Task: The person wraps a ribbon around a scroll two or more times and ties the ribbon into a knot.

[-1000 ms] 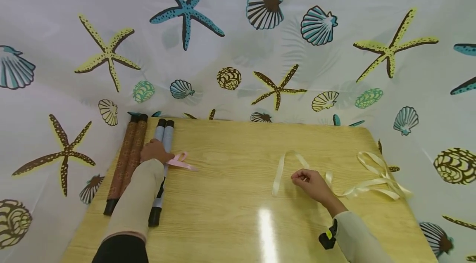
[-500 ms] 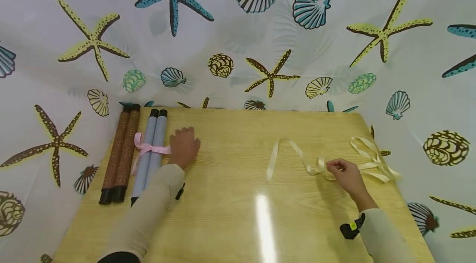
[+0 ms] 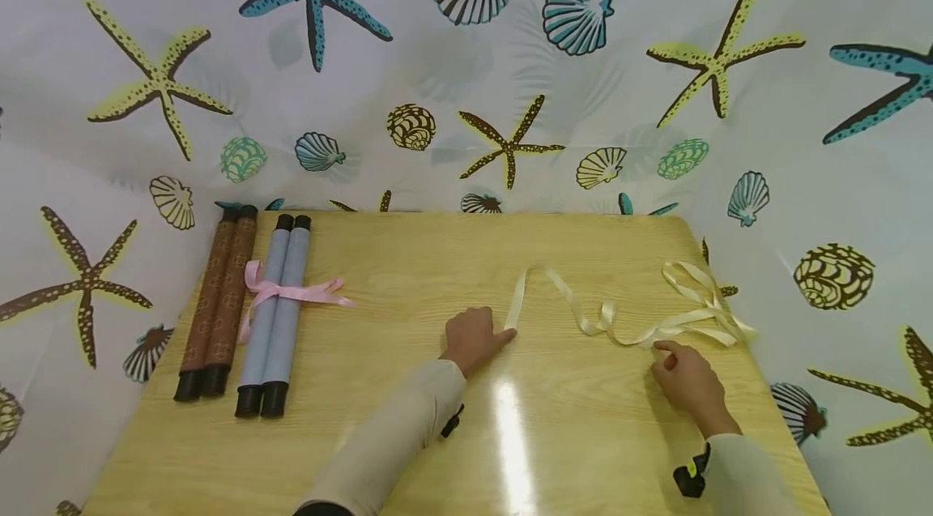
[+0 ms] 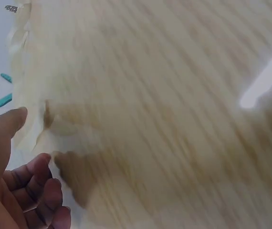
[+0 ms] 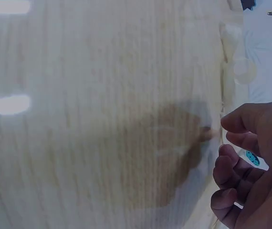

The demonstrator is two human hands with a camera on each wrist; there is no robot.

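A long cream satin ribbon (image 3: 568,293) lies in loose bends across the wooden table, with a looser heap at the right end. My left hand (image 3: 472,340) is at its left end, the thumb tip at the ribbon; in the left wrist view thumb and fingers stand apart. My right hand (image 3: 688,386) is just in front of the ribbon farther right, fingers loosely bent, and the right wrist view shows nothing clearly pinched. At the left, two light blue rolls (image 3: 280,321) with black ends are tied together by a pink ribbon (image 3: 302,293).
Two brown patterned rolls (image 3: 227,289) with black ends lie left of the blue pair. A white curtain (image 3: 408,30) printed with starfish and shells borders the back and sides of the wooden table (image 3: 408,257). Light glares off the tabletop.
My left hand has left the tied blue rolls and moved right to the cream ribbon's left end. My right hand has moved right along the ribbon, then slightly towards me.
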